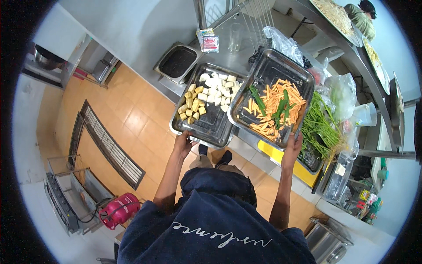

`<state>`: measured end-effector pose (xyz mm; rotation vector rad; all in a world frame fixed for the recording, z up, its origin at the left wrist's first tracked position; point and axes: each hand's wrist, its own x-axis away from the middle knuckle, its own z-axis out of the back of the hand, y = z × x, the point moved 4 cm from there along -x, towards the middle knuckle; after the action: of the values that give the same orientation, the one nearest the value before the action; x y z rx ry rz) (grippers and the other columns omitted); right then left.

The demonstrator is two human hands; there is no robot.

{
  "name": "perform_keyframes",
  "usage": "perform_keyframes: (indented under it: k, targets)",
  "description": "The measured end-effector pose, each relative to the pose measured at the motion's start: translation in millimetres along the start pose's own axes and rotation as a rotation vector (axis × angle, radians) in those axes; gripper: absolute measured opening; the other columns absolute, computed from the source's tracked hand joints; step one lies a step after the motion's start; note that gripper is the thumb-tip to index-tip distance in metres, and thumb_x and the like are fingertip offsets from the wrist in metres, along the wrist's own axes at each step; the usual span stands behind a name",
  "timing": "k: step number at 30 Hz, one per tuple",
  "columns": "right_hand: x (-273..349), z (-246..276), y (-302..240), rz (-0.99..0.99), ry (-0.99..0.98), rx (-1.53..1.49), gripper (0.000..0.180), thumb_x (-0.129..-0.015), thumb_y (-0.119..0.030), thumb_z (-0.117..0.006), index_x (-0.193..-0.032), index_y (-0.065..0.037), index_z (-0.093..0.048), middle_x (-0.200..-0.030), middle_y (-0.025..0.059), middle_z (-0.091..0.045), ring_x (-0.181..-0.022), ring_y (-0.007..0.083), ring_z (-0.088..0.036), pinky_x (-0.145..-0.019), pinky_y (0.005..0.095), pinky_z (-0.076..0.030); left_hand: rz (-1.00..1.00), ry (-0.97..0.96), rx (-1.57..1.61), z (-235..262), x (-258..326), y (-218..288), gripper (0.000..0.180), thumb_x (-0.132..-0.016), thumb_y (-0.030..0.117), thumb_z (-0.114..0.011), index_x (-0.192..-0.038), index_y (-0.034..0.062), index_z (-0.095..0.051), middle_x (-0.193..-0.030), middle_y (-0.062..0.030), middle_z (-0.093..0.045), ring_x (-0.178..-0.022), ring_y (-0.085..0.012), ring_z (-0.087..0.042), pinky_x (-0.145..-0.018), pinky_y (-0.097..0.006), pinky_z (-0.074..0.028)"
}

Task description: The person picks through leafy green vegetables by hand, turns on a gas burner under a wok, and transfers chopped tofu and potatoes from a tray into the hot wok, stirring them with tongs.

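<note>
Steel surface far, against wall; you stand over tiled floor.

Two steel trays, held level at near edge of surface, touching, right overlapping left.

Left tray: white cubes far, yellow-brown cubes left. Your left hand closed on near rim.

Right tray: orange strips, green pieces. Your right hand closed on near corner.

Leafy greens just right, bagged.

Step, judged: carrying or setting both trays. Next move calls for keeping both level and even grip; overlap risks snagging.
</note>
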<state>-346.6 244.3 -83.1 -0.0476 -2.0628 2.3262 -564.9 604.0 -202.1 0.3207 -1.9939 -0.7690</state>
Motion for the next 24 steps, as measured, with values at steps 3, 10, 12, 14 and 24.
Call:
perform_keyframes:
  k: [3, 10, 12, 14, 24]
  targets:
    - [-3, 12, 21, -0.017, -0.006, -0.001, 0.059, -0.099, -0.028, -0.054, -0.142, 0.007, -0.033, -0.128, 0.0121, -0.051, -0.114, 0.0159, -0.046, -0.102, 0.0310, -0.034, -0.006, -0.014, 0.048, 31, 24, -24, 0.007, -0.096, 0.015, -0.050, -0.097, 0.0086, -0.048, -0.091, -0.0083, -0.056, -0.084, -0.0238, -0.061, -0.071, -0.048, -0.059]
    - [24, -6, 35, -0.018, -0.050, 0.130, 0.050, -0.098, -0.023, -0.053, -0.136, 0.008, -0.040, -0.121, 0.0132, -0.056, -0.107, 0.0171, -0.052, -0.096, 0.0285, -0.039, -0.060, 0.078, 0.069, 120, 99, -28, 0.011, -0.093, 0.010, -0.049, -0.103, 0.0057, -0.048, -0.088, -0.0074, -0.054, -0.075, -0.0194, -0.057, -0.057, -0.037, -0.053]
    - [40, -24, 34, 0.016, -0.075, 0.100, 0.051, -0.099, -0.025, -0.052, -0.136, 0.008, -0.040, -0.125, 0.0164, -0.054, -0.112, 0.0212, -0.051, -0.099, 0.0318, -0.037, -0.065, 0.075, 0.114, 156, 119, -25, 0.024, -0.086, 0.005, -0.051, -0.110, 0.0020, -0.050, -0.096, -0.0106, -0.060, -0.080, -0.0234, -0.064, -0.066, -0.042, -0.059]
    - [59, -43, 36, 0.058, -0.015, 0.126, 0.045, -0.100, -0.023, -0.050, -0.132, 0.007, -0.044, -0.121, 0.0176, -0.056, -0.109, 0.0230, -0.050, -0.099, 0.0338, -0.037, -0.080, 0.078, 0.139, 186, 141, -17, 0.029, -0.084, 0.004, -0.052, -0.113, 0.0007, -0.051, -0.100, -0.0118, -0.062, -0.081, -0.0248, -0.066, -0.068, -0.042, -0.060]
    - [163, -147, 62, 0.009, -0.163, 0.117, 0.055, -0.098, -0.024, -0.050, -0.139, 0.011, -0.037, -0.143, 0.0246, -0.042, -0.132, 0.0308, -0.042, -0.110, 0.0348, -0.029, -0.174, 0.297, 0.228, 322, 273, -5, 0.021, -0.086, 0.008, -0.054, -0.106, 0.0015, -0.053, -0.100, -0.0077, -0.059, -0.083, -0.0220, -0.061, -0.067, -0.035, -0.056]
